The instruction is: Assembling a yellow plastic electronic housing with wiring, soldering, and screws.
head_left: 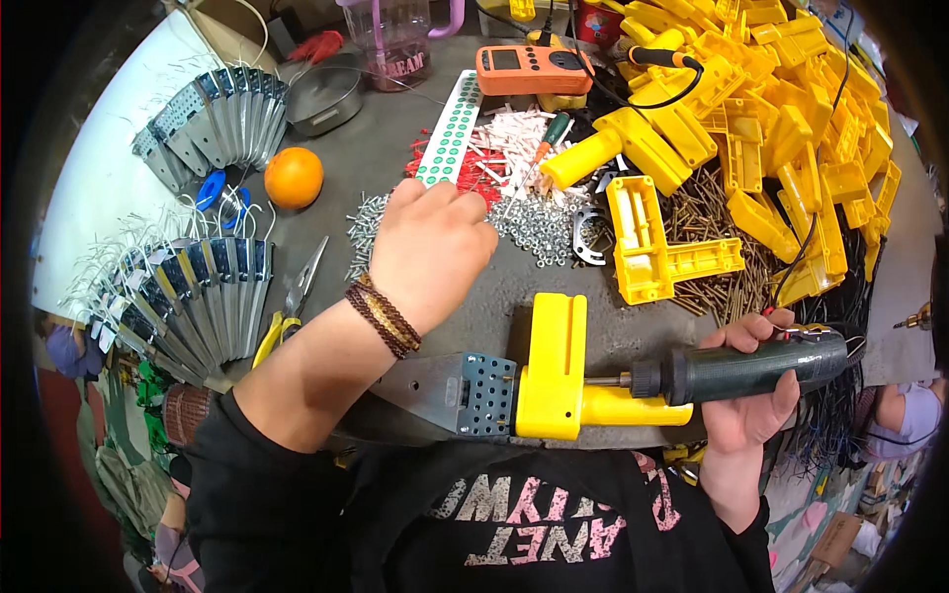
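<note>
My right hand grips a dark green electric screwdriver lying sideways, its bit pointing left at a yellow plastic housing with a handle. Against the housing's left side sits a grey metal bracket with a perforated plate, at the table's near edge. My left hand reaches over the small parts, fingers curled down at the lower end of a white strip of green round stickers. Red and white small pieces, silver screws and nuts surround it. The left fingertips are hidden.
Yellow housings heap at the right beside long brass-coloured screws. An orange meter, a small screwdriver and a pitcher stand or lie farther back. Pliers, an orange and metal brackets are at left.
</note>
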The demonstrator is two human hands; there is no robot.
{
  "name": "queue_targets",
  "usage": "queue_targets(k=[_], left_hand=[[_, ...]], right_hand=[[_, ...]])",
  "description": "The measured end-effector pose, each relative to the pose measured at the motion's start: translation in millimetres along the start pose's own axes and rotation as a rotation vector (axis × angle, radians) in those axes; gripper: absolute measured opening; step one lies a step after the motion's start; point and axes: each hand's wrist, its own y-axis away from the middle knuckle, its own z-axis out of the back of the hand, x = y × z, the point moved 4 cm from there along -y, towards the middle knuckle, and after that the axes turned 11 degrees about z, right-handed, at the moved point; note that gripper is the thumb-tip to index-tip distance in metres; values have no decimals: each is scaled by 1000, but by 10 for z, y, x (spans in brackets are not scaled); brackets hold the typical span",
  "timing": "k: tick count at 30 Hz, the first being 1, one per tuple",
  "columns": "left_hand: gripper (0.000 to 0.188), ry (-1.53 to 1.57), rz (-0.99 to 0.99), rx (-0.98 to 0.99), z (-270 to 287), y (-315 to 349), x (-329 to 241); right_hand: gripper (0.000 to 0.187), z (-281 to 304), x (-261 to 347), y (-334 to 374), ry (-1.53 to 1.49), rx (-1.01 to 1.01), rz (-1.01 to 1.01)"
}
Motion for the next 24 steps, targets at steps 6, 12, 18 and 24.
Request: queue_targets(k=[6,12,18,24], left_hand=[[4,-98,-97,-39,-27,10,-121],[7,637,195,95,310,474,-234],[9,885,317,185,268,877,-344],[13,970,328,267,216,898,-305]], right_hand=[[60,1,-18,4,12,5,-8],[60,6,6,26,42,-17,19],[62,-19,-21,10,2,-3,2],[57,-36,-38,20,-22,-26,25]])
